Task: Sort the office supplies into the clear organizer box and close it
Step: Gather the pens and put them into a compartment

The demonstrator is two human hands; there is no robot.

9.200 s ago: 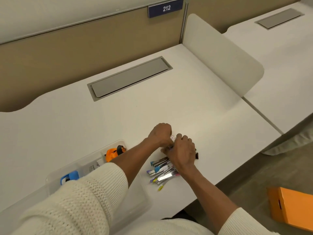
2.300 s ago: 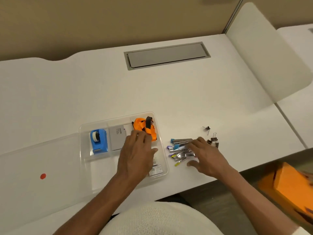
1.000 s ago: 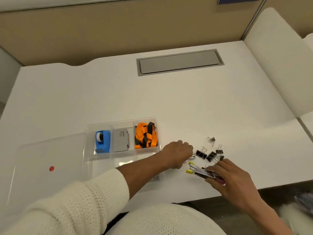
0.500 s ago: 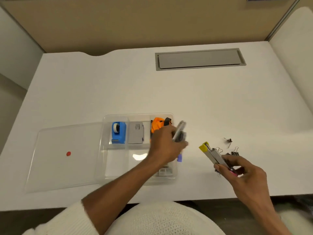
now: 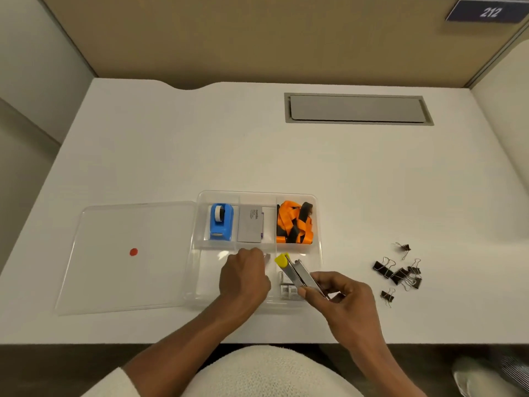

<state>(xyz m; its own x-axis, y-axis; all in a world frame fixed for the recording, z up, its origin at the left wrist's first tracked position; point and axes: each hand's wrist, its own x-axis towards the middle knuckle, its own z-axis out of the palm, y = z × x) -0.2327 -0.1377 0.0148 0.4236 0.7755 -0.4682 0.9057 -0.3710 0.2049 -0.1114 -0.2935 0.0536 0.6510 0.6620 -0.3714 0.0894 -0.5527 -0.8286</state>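
While over organizer box point(image 5: 317, 224): right hand point(image 5: 346, 296) gripping, seemingly, 2 staplers point(image 5: 300, 275)

left hand point(image 5: 244, 277) hides whatever it holds; small labelled packets point(image 5: 287, 289) unreadable.

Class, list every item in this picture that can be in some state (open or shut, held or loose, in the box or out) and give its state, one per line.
Clear plastic organizer box: open.
Clear flat lid: off, left of box.
Blue tape dispenser: in back-left compartment.
Orange lanyard: in back-right compartment.
Yellow-tipped metal staplers: held over box.
Black binder clips: loose on desk.
Left hand: closed, inside box.
Right hand: gripping staplers.
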